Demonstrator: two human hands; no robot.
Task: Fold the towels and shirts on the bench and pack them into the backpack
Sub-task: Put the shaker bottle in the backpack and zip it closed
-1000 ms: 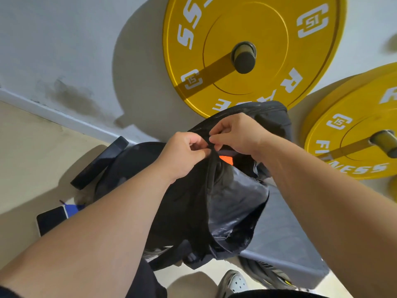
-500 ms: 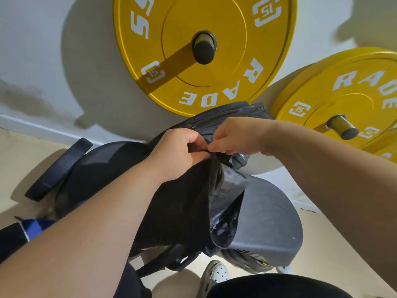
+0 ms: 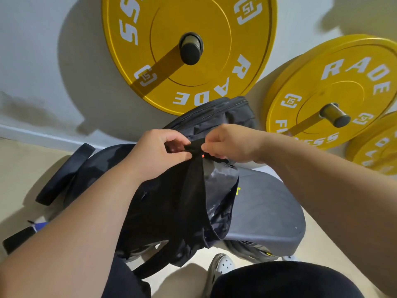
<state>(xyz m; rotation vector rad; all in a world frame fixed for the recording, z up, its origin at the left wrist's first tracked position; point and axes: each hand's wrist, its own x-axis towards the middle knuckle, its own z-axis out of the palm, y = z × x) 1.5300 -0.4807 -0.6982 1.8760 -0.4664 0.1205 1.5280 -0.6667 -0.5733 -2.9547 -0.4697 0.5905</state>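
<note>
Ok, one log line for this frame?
backpack: on bench | left hand: pinches its top edge | right hand: pinches same edge

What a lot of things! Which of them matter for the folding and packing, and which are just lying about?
Part of the job:
left hand and right hand, both pinching the top of the black garment
backpack
bench

Just lying about:
yellow plates on wall pegs
black plate on the floor
</note>
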